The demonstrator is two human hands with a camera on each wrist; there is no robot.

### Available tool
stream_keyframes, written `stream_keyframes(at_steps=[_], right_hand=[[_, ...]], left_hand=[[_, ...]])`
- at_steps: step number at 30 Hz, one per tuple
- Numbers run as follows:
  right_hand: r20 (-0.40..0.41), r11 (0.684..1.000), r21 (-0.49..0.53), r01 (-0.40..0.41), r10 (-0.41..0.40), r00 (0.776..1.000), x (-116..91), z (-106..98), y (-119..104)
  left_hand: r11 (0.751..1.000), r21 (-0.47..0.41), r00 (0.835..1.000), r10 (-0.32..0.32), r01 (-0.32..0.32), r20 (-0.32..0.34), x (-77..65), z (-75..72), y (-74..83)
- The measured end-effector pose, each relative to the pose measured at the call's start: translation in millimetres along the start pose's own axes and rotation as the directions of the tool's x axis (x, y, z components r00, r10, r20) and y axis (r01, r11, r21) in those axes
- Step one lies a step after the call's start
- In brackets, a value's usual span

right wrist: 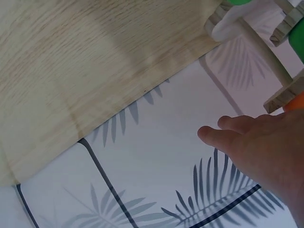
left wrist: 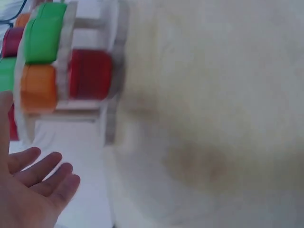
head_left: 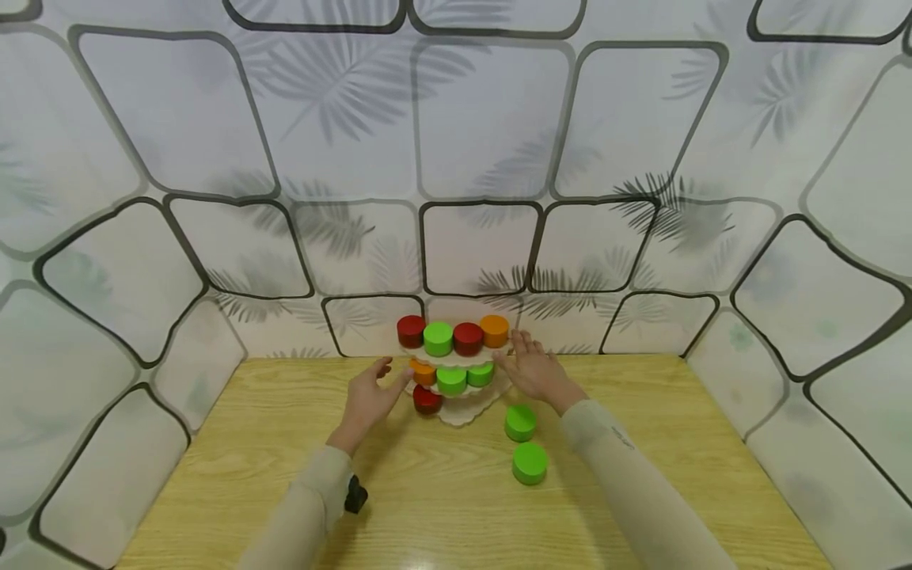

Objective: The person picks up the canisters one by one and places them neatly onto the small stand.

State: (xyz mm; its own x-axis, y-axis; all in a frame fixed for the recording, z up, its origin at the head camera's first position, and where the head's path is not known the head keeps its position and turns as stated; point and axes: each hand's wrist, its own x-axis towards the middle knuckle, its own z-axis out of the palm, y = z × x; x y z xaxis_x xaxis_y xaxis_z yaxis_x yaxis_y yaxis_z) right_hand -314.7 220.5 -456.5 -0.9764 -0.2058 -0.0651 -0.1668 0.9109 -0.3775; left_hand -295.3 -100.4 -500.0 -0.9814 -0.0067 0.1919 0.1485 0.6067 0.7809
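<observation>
A pale three-tiered stand (head_left: 466, 410) with scalloped edges rises near the table's back edge, between my two hands. Red, green and orange round blocks fill its top tier, among them a red block (head_left: 468, 340) and an orange block (head_left: 495, 331). An orange block (head_left: 423, 373) and two green ones sit on the middle tier; one red block (left wrist: 91, 74) is on the bottom. To the stand's left, my left hand (head_left: 368, 400) has its fingers spread and loosely bent, holding nothing. Along the right side my right hand (head_left: 537, 370) extends nearly straight fingers; whether it touches the rim I cannot tell.
Two green round blocks (head_left: 530, 463) lie on the wooden table (head_left: 442, 507), right of centre and in front of the stand. A patterned white backdrop (head_left: 484, 119) encloses the table at the back and sides. A small black object (head_left: 355, 495) sits at the left wrist.
</observation>
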Motion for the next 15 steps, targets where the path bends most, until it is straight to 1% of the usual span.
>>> stream_keyframes(at_steps=[2, 4, 6, 8, 11, 14, 15], right_hand=[[-0.028, 0.999, 0.037, 0.009, -0.008, 1.0, -4, -1, 5], [-0.053, 0.997, 0.081, 0.018, -0.013, 0.998, -9, 0, 11], [-0.066, 0.99, 0.142, 0.026, -0.017, 0.998, -15, 1, 17], [-0.07, 0.979, 0.203, 0.031, -0.017, 0.997, -23, 4, 23], [-0.06, 0.957, 0.288, 0.027, -0.01, 0.998, -34, 8, 28], [-0.058, 0.941, 0.337, 0.025, -0.006, 0.998, -43, 13, 31], [-0.057, 0.94, 0.339, 0.024, -0.005, 0.998, -46, 15, 32]], left_hand=[[0.998, 0.058, 0.999, 0.006, -0.008, 0.041, 7.7, -7.6, 1.1], [0.991, 0.13, 0.996, 0.013, -0.024, 0.086, 14.6, -14.7, 2.5], [0.975, 0.216, 0.991, 0.029, -0.057, 0.129, 20.8, -20.2, 4.1], [0.949, 0.3, 0.984, 0.042, -0.093, 0.173, 26.3, -23.6, 5.6], [0.904, 0.407, 0.975, 0.045, -0.133, 0.219, 33.2, -25.7, 7.5], [0.861, 0.482, 0.969, 0.046, -0.163, 0.244, 38.7, -24.8, 9.1], [0.85, 0.499, 0.968, 0.047, -0.17, 0.248, 40.2, -24.5, 9.6]])
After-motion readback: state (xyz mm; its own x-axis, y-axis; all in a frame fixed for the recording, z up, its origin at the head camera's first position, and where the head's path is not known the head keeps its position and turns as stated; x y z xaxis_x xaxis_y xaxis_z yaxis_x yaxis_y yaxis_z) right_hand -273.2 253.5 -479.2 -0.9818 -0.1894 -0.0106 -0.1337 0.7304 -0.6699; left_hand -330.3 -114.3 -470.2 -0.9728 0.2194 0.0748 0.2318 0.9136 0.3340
